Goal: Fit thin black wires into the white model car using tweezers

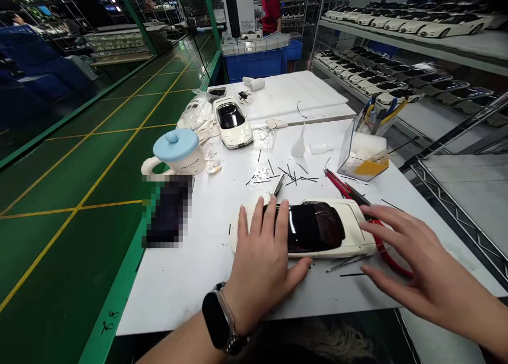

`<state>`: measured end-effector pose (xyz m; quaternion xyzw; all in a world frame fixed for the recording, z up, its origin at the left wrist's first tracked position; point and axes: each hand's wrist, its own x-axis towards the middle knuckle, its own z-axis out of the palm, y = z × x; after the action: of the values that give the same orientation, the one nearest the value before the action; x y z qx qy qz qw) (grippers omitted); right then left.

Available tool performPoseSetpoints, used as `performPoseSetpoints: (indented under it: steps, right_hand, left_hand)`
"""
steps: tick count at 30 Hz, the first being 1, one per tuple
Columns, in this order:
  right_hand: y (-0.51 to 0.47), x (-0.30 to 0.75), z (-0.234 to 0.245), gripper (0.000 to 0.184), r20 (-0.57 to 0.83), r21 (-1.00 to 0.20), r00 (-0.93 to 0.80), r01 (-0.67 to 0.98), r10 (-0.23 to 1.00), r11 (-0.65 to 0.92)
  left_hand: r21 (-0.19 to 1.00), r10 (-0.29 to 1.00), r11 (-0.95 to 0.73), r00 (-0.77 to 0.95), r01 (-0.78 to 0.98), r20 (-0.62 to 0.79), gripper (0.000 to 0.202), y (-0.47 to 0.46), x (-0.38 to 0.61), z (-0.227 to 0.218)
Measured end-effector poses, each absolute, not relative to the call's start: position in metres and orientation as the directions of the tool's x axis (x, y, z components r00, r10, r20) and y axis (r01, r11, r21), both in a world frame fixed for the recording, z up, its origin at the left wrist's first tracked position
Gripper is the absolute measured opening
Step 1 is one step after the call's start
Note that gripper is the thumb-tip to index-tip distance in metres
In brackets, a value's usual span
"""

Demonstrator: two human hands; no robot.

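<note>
A white model car (317, 231) with a dark glossy roof lies sideways on the white table (190, 279) in front of me. My left hand (264, 258), with a black watch on its wrist, rests flat on the car's left end, fingers stretched out. My right hand (420, 269) hovers open by the car's right end, fingers spread, over red-handled pliers (381, 242). Thin metal tweezers (345, 262) lie just below the car. Several thin black strips (293, 174) are scattered behind it.
A second white model car (233, 121), a mug with a blue lid (178, 153), a clear box holding tools (367, 152), a small white bottle (298, 146) and plastic bags (196, 112) stand farther back. Shelves of car bodies (397, 78) fill the right. A person in red (271, 9) stands far off.
</note>
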<state>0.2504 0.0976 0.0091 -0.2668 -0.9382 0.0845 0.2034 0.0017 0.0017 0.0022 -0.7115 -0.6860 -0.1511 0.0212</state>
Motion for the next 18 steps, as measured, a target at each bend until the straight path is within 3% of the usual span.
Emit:
performPoseSetpoints:
  steps: [3, 6, 10, 13, 16, 18]
  right_hand:
    - [0.115, 0.238, 0.010, 0.068, 0.229, -0.208, -0.840, 0.452, 0.492, 0.868]
    - [0.124, 0.227, 0.004, 0.071, 0.179, -0.171, -0.862, 0.447, 0.474, 0.878]
    - [0.112, 0.215, 0.001, 0.071, 0.293, -0.109, -0.797, 0.521, 0.528, 0.847]
    - [0.089, 0.208, 0.004, 0.062, 0.397, -0.178, -0.741, 0.517, 0.542, 0.837]
    - [0.061, 0.196, -0.004, 0.044, 0.467, -0.324, -0.760, 0.329, 0.452, 0.887]
    - [0.045, 0.183, -0.017, 0.036, 0.562, -0.340, -0.747, 0.182, 0.355, 0.922]
  left_hand:
    - [0.199, 0.971, -0.089, 0.041, 0.976, 0.237, 0.081, 0.005, 0.005, 0.008]
    - [0.187, 0.966, -0.102, 0.053, 0.977, 0.252, 0.078, 0.005, 0.003, 0.010]
    - [0.104, 0.943, -0.029, -0.007, 0.994, 0.333, 0.068, 0.001, -0.011, 0.009]
    - [0.077, 0.899, 0.115, -0.137, 0.990, 0.416, 0.055, -0.008, -0.029, 0.009]
    - [0.225, 0.891, 0.184, -0.259, 0.957, 0.372, 0.050, -0.019, -0.041, 0.009]
    - [0.340, 0.905, 0.202, -0.308, 0.918, 0.293, 0.049, -0.027, -0.043, 0.009]
